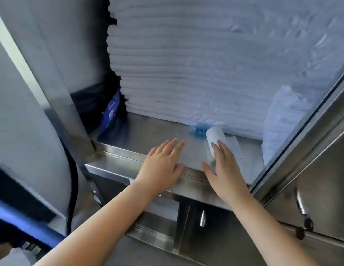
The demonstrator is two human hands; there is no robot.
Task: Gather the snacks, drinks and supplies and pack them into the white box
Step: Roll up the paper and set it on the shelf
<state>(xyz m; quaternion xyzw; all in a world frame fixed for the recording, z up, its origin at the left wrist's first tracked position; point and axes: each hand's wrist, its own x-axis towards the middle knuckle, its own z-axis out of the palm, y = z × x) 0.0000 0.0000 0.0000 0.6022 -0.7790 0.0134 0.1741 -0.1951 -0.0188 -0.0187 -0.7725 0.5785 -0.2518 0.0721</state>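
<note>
A tall stack of flat white sheets wrapped in clear plastic [196,70] stands at the back of a steel shelf [157,131]. In front of it lies a small white paper roll [215,137] with a loose strip trailing to its right. A small blue packet [199,130] lies just behind the roll. My left hand [163,164] hovers flat over the shelf's front edge, fingers spread, holding nothing. My right hand [224,167] is open too, its fingertips touching the near end of the roll. The white box is not in view.
A dark blue bag [111,112] leans in the shelf's left corner beside a black object. A crumpled clear plastic bag [282,120] sits at the right against the open glass door [309,120]. Steel cabinet doors with handles [202,217] are below.
</note>
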